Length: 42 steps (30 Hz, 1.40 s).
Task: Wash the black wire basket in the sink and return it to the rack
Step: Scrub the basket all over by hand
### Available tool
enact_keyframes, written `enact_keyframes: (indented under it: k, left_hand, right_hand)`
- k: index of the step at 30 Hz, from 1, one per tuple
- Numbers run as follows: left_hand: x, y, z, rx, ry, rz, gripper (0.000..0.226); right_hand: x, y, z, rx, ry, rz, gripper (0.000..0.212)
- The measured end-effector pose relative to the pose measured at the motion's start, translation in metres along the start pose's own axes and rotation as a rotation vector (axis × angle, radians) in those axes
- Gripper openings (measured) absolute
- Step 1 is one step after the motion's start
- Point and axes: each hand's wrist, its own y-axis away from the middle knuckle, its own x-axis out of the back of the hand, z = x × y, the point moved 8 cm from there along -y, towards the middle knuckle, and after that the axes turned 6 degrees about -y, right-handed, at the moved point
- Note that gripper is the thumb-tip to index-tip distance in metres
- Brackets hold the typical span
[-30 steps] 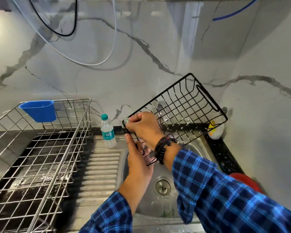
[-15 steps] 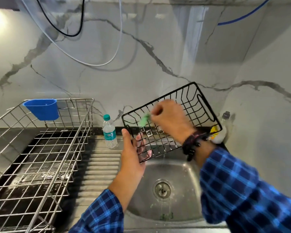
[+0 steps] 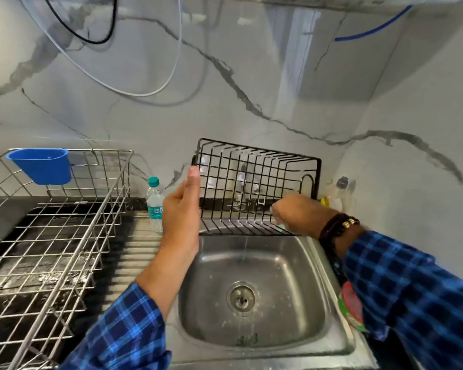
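the steel rack (image 3: 99, 150) sat at left. above the sink (image 3: 292, 276), water trickling beneath, the black wire basket (image 3: 251, 182) was held tipped on its side. the left hand (image 3: 181, 209) braced its end with straight fingers; the right hand (image 3: 294, 212) curled round a pale green scrubber (image 3: 278, 222) at its lower edge. scrubbing seemed underway; rinsing and racking remained.

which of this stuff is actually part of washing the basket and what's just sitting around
In the job: black wire basket, sink, steel rack, left hand, right hand gripping what looks like a green scrubber.

Lying about: water bottle, blue cup, soap bottle.
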Motion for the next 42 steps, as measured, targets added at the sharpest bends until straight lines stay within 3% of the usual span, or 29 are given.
enact_keyframes:
  k: [4, 7, 10, 13, 15, 19, 22, 26, 30, 31, 34, 35, 37, 40, 42]
  left_hand:
    - [-0.002, 0.004, 0.008, -0.029, -0.108, -0.053, 0.059]
    - [0.000, 0.002, 0.015, -0.062, -0.121, -0.040, 0.054]
    - [-0.002, 0.003, 0.015, -0.120, -0.099, -0.019, 0.026]
    - [-0.003, 0.006, 0.007, -0.139, -0.050, 0.003, 0.025]
    - [-0.003, 0.009, 0.006, -0.153, -0.040, -0.004, 0.018]
    - [0.000, 0.014, 0.009, -0.207, -0.066, 0.014, 0.016]
    - [-0.003, 0.012, 0.009, -0.259, -0.123, 0.013, 0.015]
    - [-0.011, 0.011, 0.003, -0.312, -0.113, 0.046, 0.016]
    - [-0.010, 0.010, -0.008, -0.287, -0.030, 0.052, 0.013]
    - [-0.004, 0.008, -0.011, -0.275, -0.007, 0.069, 0.018]
    - [0.010, 0.002, -0.014, -0.263, -0.007, 0.093, 0.087]
    - [0.011, 0.001, -0.014, -0.268, -0.012, 0.092, 0.098]
    - [0.007, 0.002, -0.009, -0.271, 0.023, 0.086, 0.087]
    - [-0.007, 0.004, -0.007, -0.281, 0.051, 0.050, 0.035]
    - [-0.014, 0.000, -0.017, -0.252, 0.085, 0.027, 0.032]
  right_hand:
    - [0.039, -0.002, 0.010, -0.105, 0.156, 0.256, 0.021]
    - [0.049, -0.001, 0.014, -0.186, 0.208, 0.356, 0.026]
    - [0.033, -0.006, 0.012, -0.155, 0.163, 0.254, 0.015]
    - [-0.002, -0.011, -0.011, -0.022, 0.087, 0.028, 0.015]
    - [-0.014, -0.011, -0.011, -0.039, -0.020, -0.036, 0.019]
    - [-0.009, -0.007, 0.009, -0.190, -0.334, 0.025, 0.018]
    - [-0.004, -0.001, -0.003, -0.247, -0.421, 0.115, 0.012]
    - [0.015, -0.011, -0.049, -0.158, -0.670, 0.149, 0.006]
    - [0.034, -0.007, -0.068, -0.057, -0.696, 0.186, 0.016]
    - [0.031, -0.003, -0.058, -0.079, -0.683, 0.170, 0.015]
    - [0.021, 0.015, -0.006, -0.274, -0.566, 0.180, 0.003]
    - [0.018, 0.019, 0.006, -0.326, -0.551, 0.186, 0.002]
    - [0.023, 0.019, 0.001, -0.325, -0.576, 0.170, 0.003]
    - [0.038, 0.007, -0.050, -0.191, -0.646, 0.136, 0.006]
    - [0.049, 0.000, -0.087, -0.079, -0.746, 0.169, 0.009]
